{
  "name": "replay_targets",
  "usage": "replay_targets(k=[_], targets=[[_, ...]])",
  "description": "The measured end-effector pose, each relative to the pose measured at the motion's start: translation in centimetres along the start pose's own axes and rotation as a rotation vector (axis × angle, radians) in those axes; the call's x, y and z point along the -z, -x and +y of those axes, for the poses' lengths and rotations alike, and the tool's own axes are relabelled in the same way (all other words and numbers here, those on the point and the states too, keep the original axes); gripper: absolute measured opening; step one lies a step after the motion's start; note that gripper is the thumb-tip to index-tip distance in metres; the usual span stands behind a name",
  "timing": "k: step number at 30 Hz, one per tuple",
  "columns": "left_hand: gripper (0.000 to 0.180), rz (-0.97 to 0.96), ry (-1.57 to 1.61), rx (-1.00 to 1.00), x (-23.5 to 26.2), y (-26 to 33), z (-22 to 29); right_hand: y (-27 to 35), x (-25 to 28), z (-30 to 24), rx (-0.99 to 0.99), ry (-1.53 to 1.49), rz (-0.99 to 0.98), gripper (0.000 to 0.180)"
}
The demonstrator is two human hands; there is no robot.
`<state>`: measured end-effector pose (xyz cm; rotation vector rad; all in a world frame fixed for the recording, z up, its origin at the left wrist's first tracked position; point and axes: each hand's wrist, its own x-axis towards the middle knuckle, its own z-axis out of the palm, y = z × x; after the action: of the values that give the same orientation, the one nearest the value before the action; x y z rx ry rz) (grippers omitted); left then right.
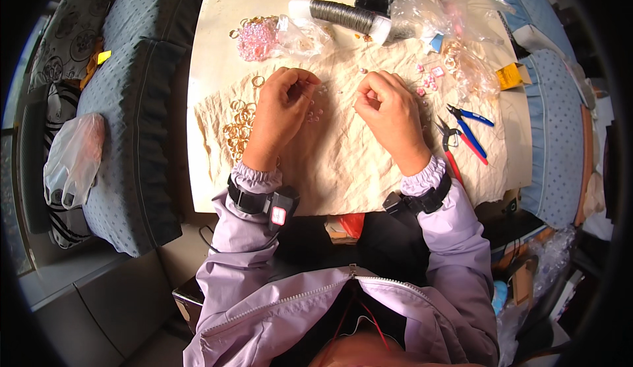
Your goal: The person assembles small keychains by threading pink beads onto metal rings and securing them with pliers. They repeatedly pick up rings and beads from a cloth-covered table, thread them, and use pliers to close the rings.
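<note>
both hands curled over cream cloth (343, 163): left hand (280, 107) pinched above pink beads (315, 112); right hand (389, 110) fisted, contents indiscernible.

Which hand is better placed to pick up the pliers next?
Right, probably. The right hand rests on the cloth just beside the red-handled pliers and blue-handled pliers. The left hand sits across the cloth, near the gold rings.

Small pink beads and gold rings on the cloth

I see pale pink beads (315, 111) scattered loosely on the beige cloth (343, 163), just beside my left hand (280, 107); the gold rings (239, 122) lie flat in a heap near its outer side.
</note>
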<state>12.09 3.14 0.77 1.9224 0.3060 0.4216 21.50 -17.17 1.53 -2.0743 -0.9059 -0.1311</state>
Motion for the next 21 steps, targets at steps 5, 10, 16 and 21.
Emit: replay_targets(k=[5,10,16,21], targets=[[0.008,-0.041,0.089,0.042,-0.2,0.3,1.0,0.1,0.0,0.1,0.015,0.047,-0.011,0.013],[0.012,-0.052,-0.230,-0.149,-1.0,-0.1,1.2,0.0,-0.1,0.1,0.040,0.065,-0.022,0.012],[0.014,-0.014,-0.286,-0.218,-1.6,-0.2,0.6,0.0,0.0,-0.1,0.037,0.074,-0.035,0.011],[0.012,-0.009,-0.293,-0.208,-1.7,-0.2,0.4,0.1,-0.2,0.0,0.029,0.036,-0.014,0.007]])
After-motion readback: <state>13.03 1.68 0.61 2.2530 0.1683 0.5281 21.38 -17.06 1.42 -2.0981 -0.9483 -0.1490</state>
